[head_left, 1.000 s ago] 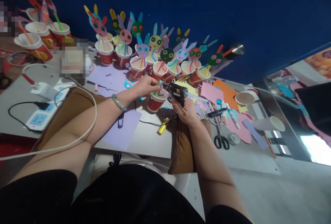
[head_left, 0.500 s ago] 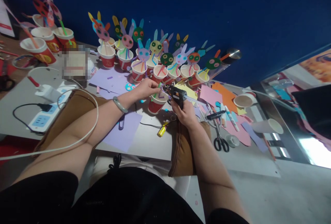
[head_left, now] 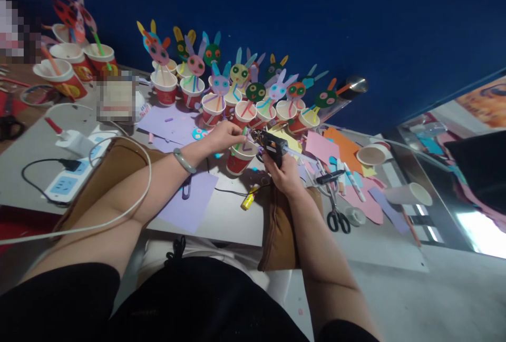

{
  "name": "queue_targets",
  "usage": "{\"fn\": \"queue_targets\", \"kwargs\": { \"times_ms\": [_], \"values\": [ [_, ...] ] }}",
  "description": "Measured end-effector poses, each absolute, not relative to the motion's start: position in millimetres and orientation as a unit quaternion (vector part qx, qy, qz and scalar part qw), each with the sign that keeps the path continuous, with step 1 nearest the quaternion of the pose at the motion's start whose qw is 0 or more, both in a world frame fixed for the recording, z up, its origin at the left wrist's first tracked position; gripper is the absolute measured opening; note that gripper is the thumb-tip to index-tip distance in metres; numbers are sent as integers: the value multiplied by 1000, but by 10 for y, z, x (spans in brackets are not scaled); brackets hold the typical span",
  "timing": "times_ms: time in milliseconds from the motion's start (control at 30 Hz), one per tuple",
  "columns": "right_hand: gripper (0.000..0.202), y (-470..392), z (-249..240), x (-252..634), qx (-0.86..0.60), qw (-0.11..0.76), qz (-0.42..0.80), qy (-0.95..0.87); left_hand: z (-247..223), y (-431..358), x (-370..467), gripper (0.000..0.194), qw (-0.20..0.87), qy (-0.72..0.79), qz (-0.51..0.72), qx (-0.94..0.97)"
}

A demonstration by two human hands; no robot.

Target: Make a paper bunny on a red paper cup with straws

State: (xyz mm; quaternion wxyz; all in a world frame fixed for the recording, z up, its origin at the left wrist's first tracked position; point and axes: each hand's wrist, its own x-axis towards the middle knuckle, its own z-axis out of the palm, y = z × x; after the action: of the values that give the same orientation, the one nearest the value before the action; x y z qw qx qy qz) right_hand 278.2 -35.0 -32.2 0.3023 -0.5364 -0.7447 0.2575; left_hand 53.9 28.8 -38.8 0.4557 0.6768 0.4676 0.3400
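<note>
Over a red-and-white paper cup (head_left: 237,163), my left hand (head_left: 227,135) pinches a small green piece (head_left: 244,131), perhaps paper; the fingers partly hide it. A black hot glue gun (head_left: 274,145) is gripped in my right hand (head_left: 285,173), with a translucent glue stick (head_left: 298,153) out of its back. Its nozzle points left, close to the green piece; whether they touch I cannot tell. A purple strip (head_left: 247,146) shows inside the cup's mouth. By my left wrist lies a sheet with blue and pink dots (head_left: 200,133).
Several cups with paper rabbit heads (head_left: 220,85) stand behind my hands. A power strip (head_left: 71,176) and white cable (head_left: 148,173) are on the left. Scissors (head_left: 338,221), markers (head_left: 354,181), tape (head_left: 356,215) and coloured paper (head_left: 322,144) lie right. A yellow glue stick (head_left: 249,198) sits in front.
Both hands, the glue gun and the cup keep nearly the same places. The view has shifted very slightly, and a blurred patch now shows at the upper left.
</note>
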Motion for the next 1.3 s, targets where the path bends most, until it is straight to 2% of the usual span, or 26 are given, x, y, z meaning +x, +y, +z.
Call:
{"fn": "queue_targets", "kwargs": {
  "times_ms": [367, 533, 733, 933, 1067, 1133, 1300],
  "values": [
    [49, -348, -316, 2764, -524, 323, 262, -743, -366, 272, 555, 35, 457, 470, 336, 676],
    [43, -316, -394, 2778, -519, 389, 254, -718, -347, 283, 550, 43, 450, 463, 341, 683],
    [40, -339, -460, 2750, -540, 436, 88, -714, -245, 298, 474, 45, 415, 458, 373, 692],
    [41, -650, -388, 2835, -464, 348, -46, -814, -121, 304, 368, 35, 429, 462, 418, 654],
    [47, -813, -309, 3047, -614, 339, -12, -713, -42, 306, 293, 38, 433, 453, 451, 636],
    [57, -835, -270, 3197, -697, 327, 27, -637, -13, 310, 261, 38, 437, 456, 462, 622],
    [66, -824, -263, 3481, -802, 234, 23, -548, 19, 322, 214, 35, 475, 461, 486, 571]
  ]
}}
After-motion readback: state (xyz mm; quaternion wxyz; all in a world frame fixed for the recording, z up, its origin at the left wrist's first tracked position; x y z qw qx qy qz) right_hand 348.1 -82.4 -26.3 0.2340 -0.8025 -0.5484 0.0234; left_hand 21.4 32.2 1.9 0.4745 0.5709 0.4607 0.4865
